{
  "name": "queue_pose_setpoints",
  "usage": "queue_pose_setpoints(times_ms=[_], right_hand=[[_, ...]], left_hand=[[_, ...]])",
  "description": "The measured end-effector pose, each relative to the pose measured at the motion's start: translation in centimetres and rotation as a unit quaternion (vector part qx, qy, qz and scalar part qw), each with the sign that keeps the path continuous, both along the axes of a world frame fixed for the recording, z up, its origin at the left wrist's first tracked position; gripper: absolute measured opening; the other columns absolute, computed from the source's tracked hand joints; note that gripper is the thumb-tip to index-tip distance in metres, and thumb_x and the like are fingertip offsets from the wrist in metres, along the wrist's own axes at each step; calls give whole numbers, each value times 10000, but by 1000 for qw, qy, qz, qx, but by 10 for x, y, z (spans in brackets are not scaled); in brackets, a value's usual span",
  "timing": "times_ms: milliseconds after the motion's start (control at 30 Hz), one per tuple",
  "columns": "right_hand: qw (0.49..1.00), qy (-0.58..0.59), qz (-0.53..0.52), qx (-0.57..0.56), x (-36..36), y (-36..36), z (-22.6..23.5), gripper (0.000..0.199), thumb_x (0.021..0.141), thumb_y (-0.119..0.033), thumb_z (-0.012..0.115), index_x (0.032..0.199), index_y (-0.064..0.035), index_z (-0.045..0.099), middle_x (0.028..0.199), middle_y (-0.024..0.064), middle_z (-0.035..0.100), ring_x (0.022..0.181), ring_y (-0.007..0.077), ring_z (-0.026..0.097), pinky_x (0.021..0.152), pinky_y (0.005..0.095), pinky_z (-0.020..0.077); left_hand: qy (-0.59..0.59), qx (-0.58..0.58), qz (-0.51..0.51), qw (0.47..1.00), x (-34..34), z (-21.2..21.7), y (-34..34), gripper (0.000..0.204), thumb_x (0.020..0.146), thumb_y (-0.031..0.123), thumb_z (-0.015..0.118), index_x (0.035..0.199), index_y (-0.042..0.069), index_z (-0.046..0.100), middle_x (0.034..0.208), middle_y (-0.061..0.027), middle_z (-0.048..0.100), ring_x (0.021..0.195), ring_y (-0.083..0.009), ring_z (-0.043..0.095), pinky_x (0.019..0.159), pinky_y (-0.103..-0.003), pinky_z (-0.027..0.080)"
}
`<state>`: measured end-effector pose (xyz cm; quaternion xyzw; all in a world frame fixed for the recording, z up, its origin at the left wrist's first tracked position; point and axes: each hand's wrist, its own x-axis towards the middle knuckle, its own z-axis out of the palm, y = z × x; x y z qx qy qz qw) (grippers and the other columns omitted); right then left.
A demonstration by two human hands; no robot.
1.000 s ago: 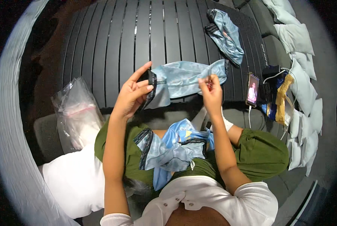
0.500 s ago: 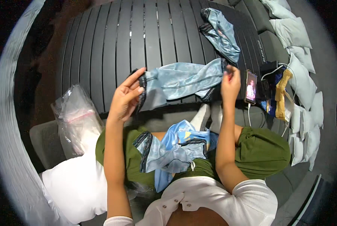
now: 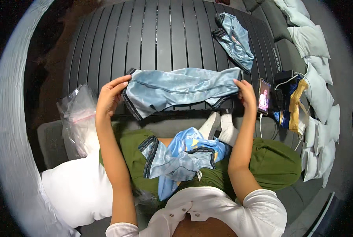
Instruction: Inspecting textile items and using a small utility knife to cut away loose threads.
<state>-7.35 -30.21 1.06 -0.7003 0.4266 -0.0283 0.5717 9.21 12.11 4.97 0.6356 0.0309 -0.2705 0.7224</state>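
A light blue cloth sleeve (image 3: 184, 87) with dark banded ends stretches sideways at the near edge of the slatted table. My left hand (image 3: 110, 96) pinches its left end by the dark band. At the other end, the fingers of my right hand (image 3: 245, 91) are closed on the corner of the cloth. Another light blue sleeve (image 3: 236, 43), folded over, lies on the table beyond my right hand. Across my lap rests a crumpled blue piece with dark bands (image 3: 176, 162), on top of a brighter blue printed cloth or packet (image 3: 188, 138).
The dark slatted table (image 3: 145, 43) fills the far middle. A lit phone (image 3: 264, 96) with a white cable stands right of my right hand, beside a blue and gold packet (image 3: 294, 104). Clear plastic bags (image 3: 77, 118) and a white pillow (image 3: 77, 191) are at the left.
My left hand has moved left, drawing the sleeve out wider and flatter. Its dark left band now hangs down toward the table's near edge. My right hand has shifted slightly.
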Motion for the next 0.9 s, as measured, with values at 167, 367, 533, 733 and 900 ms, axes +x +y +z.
queue_pose_setpoints(times_ms=[167, 367, 533, 733, 900], right_hand=[[997, -68, 47, 11, -38, -20, 64, 231, 768, -198, 655, 667, -106, 469, 531, -59, 393, 369, 41, 310, 340, 204, 216], [987, -136, 82, -20, -45, -33, 108, 172, 789, -168, 620, 686, -98, 501, 516, -66, 406, 366, 29, 323, 345, 193, 225], [978, -86, 99, -165, 22, -39, 50, 224, 777, -259, 637, 823, -41, 608, 591, -45, 489, 488, 38, 395, 445, 209, 278], [940, 167, 220, -199, 13, -52, -6, 247, 700, -205, 697, 772, 12, 604, 666, 36, 584, 575, 99, 514, 537, 238, 403], [946, 50, 109, -301, -9, -72, 0, 236, 711, -197, 689, 704, -7, 549, 607, -13, 497, 566, 72, 438, 519, 236, 355]], left_hand=[[-127, -41, 5, 991, 6, 20, 54, 276, 774, 54, 594, 1030, -48, 590, 962, -90, 620, 852, -121, 571, 782, -219, 426], [-126, -165, 106, 972, 10, 28, 68, 316, 801, 27, 564, 1109, -43, 537, 949, -92, 614, 857, -128, 570, 783, -225, 436], [-70, -15, 121, 990, 39, -12, 26, 320, 812, 73, 578, 1124, 12, 554, 913, 6, 608, 686, -12, 519, 525, -114, 359], [-28, 41, 63, 997, 52, -57, 19, 270, 809, 37, 552, 1076, 20, 592, 891, -15, 616, 738, -76, 561, 644, -187, 444], [-39, 122, 51, 990, 56, -60, 21, 267, 809, 91, 566, 1071, 54, 605, 752, 45, 579, 566, -23, 444, 482, -160, 320]])
